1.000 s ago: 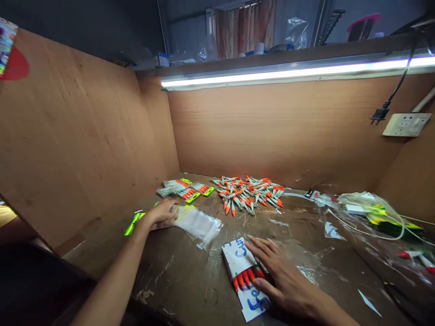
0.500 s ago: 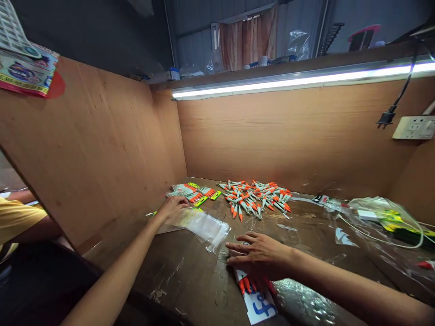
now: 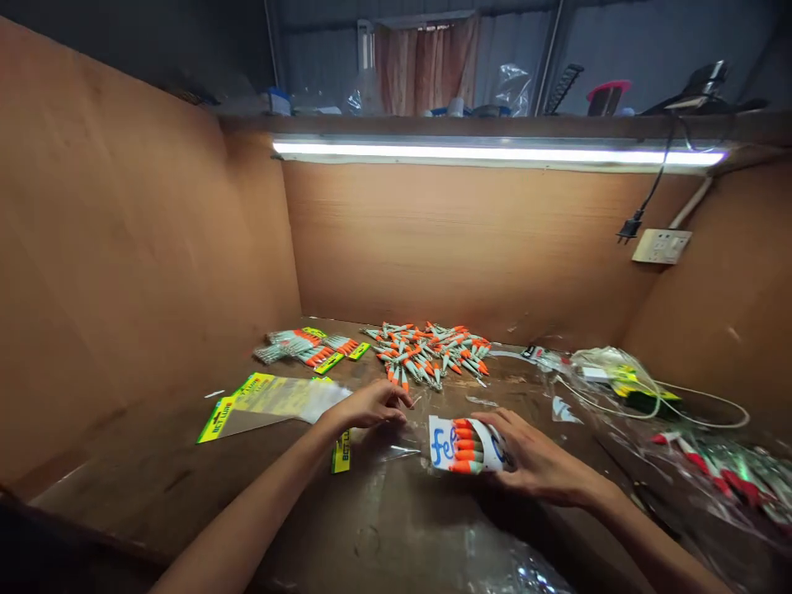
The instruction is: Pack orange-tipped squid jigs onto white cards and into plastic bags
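Observation:
My right hand grips a white card holder with blue handwriting, lifted over the table. Several orange-and-pale fishing lures lie side by side in it. To its left, my left hand has curled fingers at a clear plastic bag with a yellow header; the exact grip is partly hidden. More flat clear bags with yellow headers lie fanned left of that hand. Beyond both hands spreads a loose pile of orange-and-pale lures. Bagged lures sit left of the pile.
Wooden panels enclose the table at the back and sides. On the right are a white cable, plastic packaging and red-and-white lures. Crumpled clear plastic lies at the front edge. A black plug hangs down.
My left hand has moved right from the stack of bags, and a single bag now lies beside it. My right hand has picked up the card holder of lures. The view has turned right.

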`<action>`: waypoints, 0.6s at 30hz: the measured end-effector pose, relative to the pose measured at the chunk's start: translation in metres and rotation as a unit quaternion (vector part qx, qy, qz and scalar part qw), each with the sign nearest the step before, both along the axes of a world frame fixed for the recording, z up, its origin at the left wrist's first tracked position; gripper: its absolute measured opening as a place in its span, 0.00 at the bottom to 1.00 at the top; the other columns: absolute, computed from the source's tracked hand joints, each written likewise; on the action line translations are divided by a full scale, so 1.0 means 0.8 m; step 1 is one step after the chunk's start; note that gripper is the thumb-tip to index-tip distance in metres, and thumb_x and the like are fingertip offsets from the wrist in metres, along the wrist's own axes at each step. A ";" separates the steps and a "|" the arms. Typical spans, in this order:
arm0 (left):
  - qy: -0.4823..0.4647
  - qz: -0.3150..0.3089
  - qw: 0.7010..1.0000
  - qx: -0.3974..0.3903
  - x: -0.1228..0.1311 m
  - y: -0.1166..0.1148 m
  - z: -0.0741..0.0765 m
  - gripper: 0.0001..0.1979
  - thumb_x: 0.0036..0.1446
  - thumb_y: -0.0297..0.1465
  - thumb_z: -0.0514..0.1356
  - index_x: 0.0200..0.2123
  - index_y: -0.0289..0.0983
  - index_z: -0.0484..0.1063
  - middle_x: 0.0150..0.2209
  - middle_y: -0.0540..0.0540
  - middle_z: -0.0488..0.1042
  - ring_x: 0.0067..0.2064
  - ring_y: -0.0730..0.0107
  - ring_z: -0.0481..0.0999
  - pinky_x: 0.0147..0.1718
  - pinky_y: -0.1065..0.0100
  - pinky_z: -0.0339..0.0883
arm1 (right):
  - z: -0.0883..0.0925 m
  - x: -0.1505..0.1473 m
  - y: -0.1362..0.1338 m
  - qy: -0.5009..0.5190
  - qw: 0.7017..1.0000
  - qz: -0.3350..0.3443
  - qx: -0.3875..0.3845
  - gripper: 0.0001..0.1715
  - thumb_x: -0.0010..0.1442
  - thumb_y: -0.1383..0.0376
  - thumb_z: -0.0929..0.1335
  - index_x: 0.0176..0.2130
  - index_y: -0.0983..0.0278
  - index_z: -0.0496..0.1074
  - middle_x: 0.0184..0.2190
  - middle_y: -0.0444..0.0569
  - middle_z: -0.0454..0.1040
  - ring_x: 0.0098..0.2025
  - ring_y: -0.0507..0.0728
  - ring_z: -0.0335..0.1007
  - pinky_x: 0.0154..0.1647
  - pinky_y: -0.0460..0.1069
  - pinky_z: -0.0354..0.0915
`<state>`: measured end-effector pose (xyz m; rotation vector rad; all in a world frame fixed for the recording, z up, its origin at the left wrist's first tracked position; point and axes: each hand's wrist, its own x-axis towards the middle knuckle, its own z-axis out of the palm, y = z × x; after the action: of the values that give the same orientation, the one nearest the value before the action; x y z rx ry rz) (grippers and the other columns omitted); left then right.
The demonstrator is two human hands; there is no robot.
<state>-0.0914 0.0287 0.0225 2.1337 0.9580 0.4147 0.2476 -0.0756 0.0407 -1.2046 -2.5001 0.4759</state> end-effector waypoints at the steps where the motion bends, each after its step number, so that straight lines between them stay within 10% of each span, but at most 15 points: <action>1: 0.006 -0.012 1.000 -0.009 0.010 -0.002 -0.004 0.20 0.56 0.40 0.65 0.49 0.34 0.77 0.33 0.44 0.81 0.33 0.65 0.78 0.31 0.72 0.65 | -0.005 0.008 -0.001 0.006 1.000 -0.020 0.002 0.40 0.52 0.63 0.69 0.63 0.58 0.60 0.54 0.53 0.67 0.53 0.63 0.65 0.56 0.56 0.62; 13: -0.014 -0.033 0.996 -0.084 0.044 -0.006 0.001 0.26 0.60 0.37 0.64 0.60 0.35 0.69 0.41 0.41 0.82 0.40 0.63 0.79 0.38 0.68 0.68 | -0.050 0.067 0.029 -0.011 0.983 -0.163 0.084 0.40 0.51 0.65 0.69 0.63 0.61 0.62 0.51 0.55 0.67 0.51 0.64 0.64 0.55 0.57 0.61; 18: -0.018 -0.050 0.996 -0.072 0.059 -0.006 -0.016 0.28 0.59 0.37 0.64 0.61 0.36 0.68 0.40 0.43 0.82 0.39 0.63 0.79 0.39 0.68 0.67 | -0.048 0.046 0.015 -0.001 0.991 -0.117 0.067 0.42 0.50 0.66 0.70 0.63 0.59 0.61 0.53 0.54 0.65 0.53 0.63 0.63 0.57 0.56 0.61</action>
<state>-0.0439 0.0243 0.0099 2.0267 0.8325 0.3228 0.2846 -0.0636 0.0024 -1.4193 -2.3119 0.2434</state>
